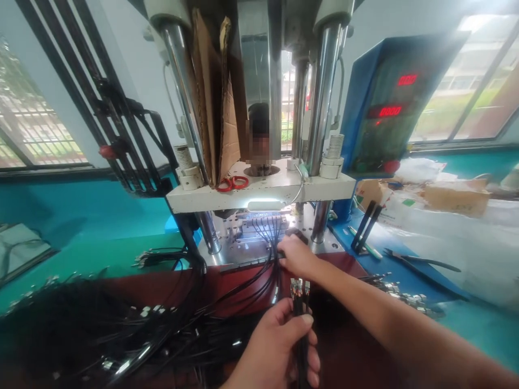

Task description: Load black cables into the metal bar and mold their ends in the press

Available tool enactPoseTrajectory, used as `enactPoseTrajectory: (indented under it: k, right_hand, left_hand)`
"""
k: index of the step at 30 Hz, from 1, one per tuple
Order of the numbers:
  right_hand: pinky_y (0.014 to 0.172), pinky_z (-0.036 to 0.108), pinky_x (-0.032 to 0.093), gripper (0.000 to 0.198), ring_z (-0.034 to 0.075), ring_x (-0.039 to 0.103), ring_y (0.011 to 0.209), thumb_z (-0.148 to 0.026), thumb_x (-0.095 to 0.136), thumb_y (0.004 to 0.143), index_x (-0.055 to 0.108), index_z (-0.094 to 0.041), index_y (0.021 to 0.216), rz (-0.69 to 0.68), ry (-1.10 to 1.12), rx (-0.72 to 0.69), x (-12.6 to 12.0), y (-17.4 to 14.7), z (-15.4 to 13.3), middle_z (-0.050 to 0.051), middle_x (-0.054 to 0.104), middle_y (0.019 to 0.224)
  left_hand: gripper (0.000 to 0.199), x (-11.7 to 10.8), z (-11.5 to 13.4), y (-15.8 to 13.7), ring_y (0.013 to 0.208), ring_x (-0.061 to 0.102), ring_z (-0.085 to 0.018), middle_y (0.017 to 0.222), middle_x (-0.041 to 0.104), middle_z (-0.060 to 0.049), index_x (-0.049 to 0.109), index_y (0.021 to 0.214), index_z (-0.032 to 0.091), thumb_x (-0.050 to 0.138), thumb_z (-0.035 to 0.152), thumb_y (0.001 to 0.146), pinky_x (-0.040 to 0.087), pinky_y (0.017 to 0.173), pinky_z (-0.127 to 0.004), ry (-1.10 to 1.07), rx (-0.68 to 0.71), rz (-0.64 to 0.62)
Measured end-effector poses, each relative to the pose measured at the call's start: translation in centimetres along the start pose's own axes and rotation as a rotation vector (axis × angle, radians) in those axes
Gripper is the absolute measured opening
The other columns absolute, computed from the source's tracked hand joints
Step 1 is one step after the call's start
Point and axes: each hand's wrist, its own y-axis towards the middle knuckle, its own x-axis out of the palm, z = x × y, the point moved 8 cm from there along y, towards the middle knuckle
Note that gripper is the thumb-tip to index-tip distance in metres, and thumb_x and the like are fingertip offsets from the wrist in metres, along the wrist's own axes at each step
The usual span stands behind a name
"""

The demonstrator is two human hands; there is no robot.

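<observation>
My left hand (279,346), low in the middle, is closed around a bundle of black cables (300,319). The metal connectors (300,287) on these cables point upward past my thumb. Farther forward, my right hand (297,255) is closed at a fan of black cables (274,237) at the front of the press. Those cables spread into a lit metal mould (255,229) on the press bed; their far ends are too small to make out. My right fingertips are partly hidden by the hand itself.
A large heap of black cables (162,335) lies at left. The press's white plate (227,201) carries red-handled scissors (232,183) and cardboard (229,129). On the right are pliers (421,260), more cable ends (405,294) and a blue control box (385,108) with red digits.
</observation>
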Motion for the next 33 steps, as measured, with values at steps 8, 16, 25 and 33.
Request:
enactPoseTrajectory:
  k: [8, 16, 25, 33]
  right_hand:
    - [0.069, 0.033, 0.046, 0.027, 0.025, 0.064, 0.081, -0.012, 0.062, 0.075, 0.063, -0.015, 0.101, -0.089, 0.019, 0.025, -4.2, -6.1, 2.5, 0.015, 0.062, 0.108]
    - [0.047, 0.022, 0.040, 0.023, 0.015, 0.056, 0.052, -0.018, 0.061, 0.076, 0.072, -0.025, 0.095, -0.196, 0.622, 0.105, -7.1, -11.9, 6.2, -0.003, 0.063, 0.060]
    - [0.040, 0.021, 0.032, 0.028, 0.010, 0.043, 0.046, -0.031, 0.064, 0.079, 0.071, -0.021, 0.104, 0.034, 1.035, 0.217, -4.8, -9.1, 4.4, -0.002, 0.059, 0.062]
    - [0.068, 0.033, 0.050, 0.023, 0.025, 0.064, 0.080, -0.034, 0.067, 0.079, 0.073, -0.023, 0.098, 0.119, 1.063, 0.300, -4.6, -11.1, 7.7, 0.003, 0.071, 0.083]
  left_hand:
    - [0.029, 0.3, 0.9, 0.1, 0.037, 0.041, -0.006, 0.061, 0.053, 0.005, 0.046, 0.104, 0.021, 0.062, 0.028, 0.080, 0.033, 0.031, -0.015, 0.068, -0.001, 0.017]
    - [0.040, 0.8, 2.0, 0.9, 0.033, 0.039, -0.007, 0.057, 0.050, 0.008, 0.041, 0.120, 0.023, 0.056, 0.039, 0.087, 0.032, 0.028, -0.016, 0.150, -0.022, -0.004]
    - [0.025, 1.7, 4.2, 2.7, 0.048, 0.047, -0.009, 0.055, 0.053, 0.004, 0.050, 0.108, 0.013, 0.059, 0.022, 0.086, 0.043, 0.047, -0.021, 0.222, 0.141, -0.015]
    - [0.025, 1.0, 3.9, 3.2, 0.053, 0.047, -0.008, 0.074, 0.054, -0.001, 0.059, 0.104, 0.012, 0.060, 0.031, 0.088, 0.036, 0.043, -0.020, -0.006, 0.059, -0.018]
